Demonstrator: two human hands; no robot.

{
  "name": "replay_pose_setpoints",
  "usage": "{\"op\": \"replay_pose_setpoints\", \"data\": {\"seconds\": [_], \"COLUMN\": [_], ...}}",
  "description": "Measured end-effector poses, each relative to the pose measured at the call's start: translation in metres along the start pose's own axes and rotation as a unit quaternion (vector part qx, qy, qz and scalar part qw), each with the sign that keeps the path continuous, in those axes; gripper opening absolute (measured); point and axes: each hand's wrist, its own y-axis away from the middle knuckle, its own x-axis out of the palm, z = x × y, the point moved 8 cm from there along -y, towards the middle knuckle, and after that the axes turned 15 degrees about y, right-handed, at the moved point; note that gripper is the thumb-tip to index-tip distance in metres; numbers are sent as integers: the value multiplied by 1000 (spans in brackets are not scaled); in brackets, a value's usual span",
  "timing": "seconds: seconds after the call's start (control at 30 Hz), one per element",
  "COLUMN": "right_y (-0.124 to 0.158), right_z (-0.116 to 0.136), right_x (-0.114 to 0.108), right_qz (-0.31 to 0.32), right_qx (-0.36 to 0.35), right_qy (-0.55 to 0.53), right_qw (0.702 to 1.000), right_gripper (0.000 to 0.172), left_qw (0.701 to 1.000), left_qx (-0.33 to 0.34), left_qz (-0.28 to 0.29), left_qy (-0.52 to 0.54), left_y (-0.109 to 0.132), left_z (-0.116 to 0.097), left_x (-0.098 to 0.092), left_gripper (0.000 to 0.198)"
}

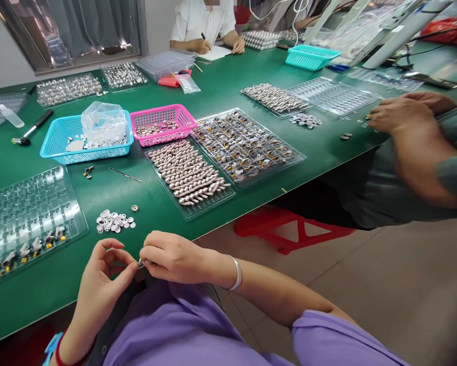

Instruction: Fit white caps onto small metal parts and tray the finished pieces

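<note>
At the table's front edge, the fingertips of my left hand [108, 277] pinch a small silvery-grey part [140, 263]. The curled fingers of my right hand [171, 256] grip the same part from the other side and hide most of it, so its kind cannot be told. Just beyond my hands lies a loose pile of small white round caps [114, 221], with one brownish cap [134, 208] beside it. To the left, a clear plastic tray [30, 203] carries a front row of earbud-like pieces with yellow bits [35, 248].
Tweezers [126, 175] lie behind the pile, near blue [51, 145] and pink baskets [182, 114]. Trays of stemmed shells [188, 170] and part-assembled pieces [247, 142] stand to the right. A co-worker's hands [403, 112] are at the right; another person [205, 30] writes across the table.
</note>
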Motion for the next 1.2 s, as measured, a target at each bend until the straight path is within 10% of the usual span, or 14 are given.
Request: {"op": "replay_pose_setpoints", "data": {"seconds": [0.33, 0.57, 1.2], "right_y": [1, -4, -8], "right_z": [4, 14, 16], "right_x": [6, 5, 14], "right_qz": [1, 15, 30], "right_qx": [95, 41, -11], "right_qy": [56, 86, 133], "right_qw": [994, 995, 991], "right_gripper": [24, 23, 21], "left_qw": [926, 971, 952], "left_qx": [188, 108, 107], "left_qz": [-134, -115, -67], "left_qy": [-298, -178, -278], "left_y": [43, 28, 13], "left_z": [-19, -13, -24], "left_x": [13, -1, -1], "left_gripper": [19, 33, 33]}}
